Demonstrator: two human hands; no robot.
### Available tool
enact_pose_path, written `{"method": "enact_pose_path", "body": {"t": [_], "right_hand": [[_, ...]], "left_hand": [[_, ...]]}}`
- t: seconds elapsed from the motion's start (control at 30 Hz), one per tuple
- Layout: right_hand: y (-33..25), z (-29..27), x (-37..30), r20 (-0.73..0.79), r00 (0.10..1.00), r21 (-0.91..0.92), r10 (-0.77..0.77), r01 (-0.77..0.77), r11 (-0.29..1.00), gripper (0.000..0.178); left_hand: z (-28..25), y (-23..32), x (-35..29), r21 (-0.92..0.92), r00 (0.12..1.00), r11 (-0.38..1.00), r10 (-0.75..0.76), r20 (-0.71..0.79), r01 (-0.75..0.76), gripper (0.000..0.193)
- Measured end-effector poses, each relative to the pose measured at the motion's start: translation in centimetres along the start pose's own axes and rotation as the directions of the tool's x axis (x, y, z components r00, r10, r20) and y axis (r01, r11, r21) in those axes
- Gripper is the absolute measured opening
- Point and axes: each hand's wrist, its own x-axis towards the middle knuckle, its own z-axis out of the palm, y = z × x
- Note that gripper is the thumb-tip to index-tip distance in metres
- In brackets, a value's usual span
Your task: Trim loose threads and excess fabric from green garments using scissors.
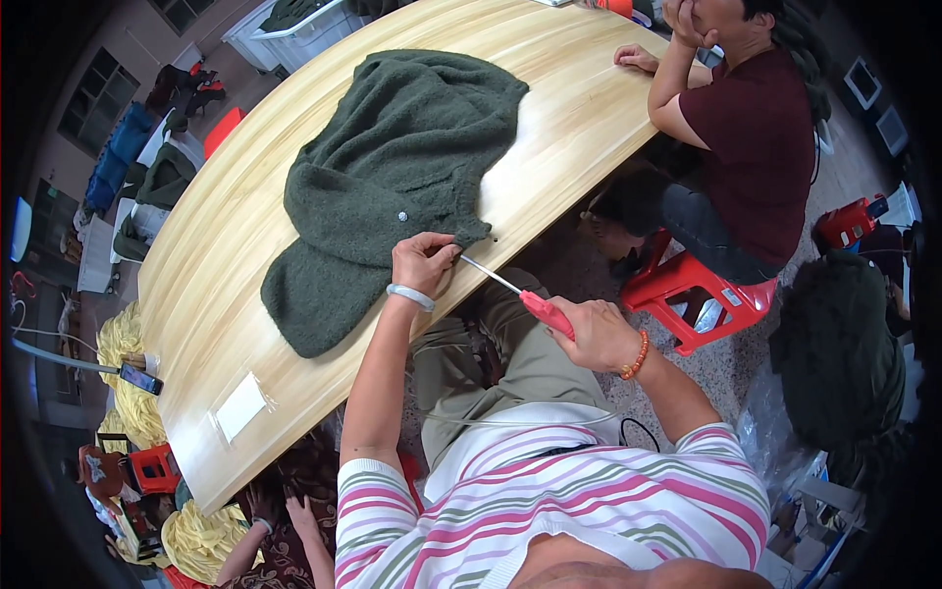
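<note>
A dark green knitted garment lies bunched on the wooden table, with a small shiny button-like piece on its surface. At its near edge my left hand is closed in a pinch on the knit. My right hand grips the red handle of a hand tool with a thin straight metal shaft. The shaft slants up and left, and its end meets the garment's edge beside my left fingertips. The tip is too small to make out, so the tool's exact kind cannot be told.
The curved wooden table has a white card at its near left. A person sits on a red stool to the right. Dark fabric is heaped further right. Yellow cloth and another person's hands are at lower left.
</note>
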Motion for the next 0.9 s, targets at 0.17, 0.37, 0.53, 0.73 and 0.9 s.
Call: {"method": "enact_pose_path", "body": {"t": [0.17,0.37,0.53,0.73,0.9], "right_hand": [[0.1,0.5,0.8,-0.001,0.999,-0.059,0.054,-0.053,0.997,0.033],[-0.3,0.9,1.2,0.005,0.999,-0.056,0.036,-0.036,0.998,0.034],[-0.1,1.2,1.2,-0.031,0.999,-0.083,0.013,-0.016,0.996,0.035],[-0.5,0.8,1.2,-0.031,0.999,-0.013,-0.021,0.021,1.0,0.034],[0.6,1.0,1.1,-0.146,0.989,0.095,0.003,0.011,0.995,0.033]], "left_hand": [[-0.7,-0.5,0.1,-0.178,0.996,0.983,-0.018,0.091,0.034,0.016],[-1.3,-0.9,-0.1,-0.317,0.986,0.944,-0.04,0.162,0.091,0.019],[-1.0,-0.9,-0.2,-0.331,0.99,0.94,-0.038,0.138,0.082,0.02],[-1.0,-0.7,-0.5,-0.306,0.992,0.95,-0.023,0.125,0.06,0.017],[-1.0,-0.7,-1.7,-0.048,0.989,0.995,0.092,0.114,-0.087,0.013]]}}
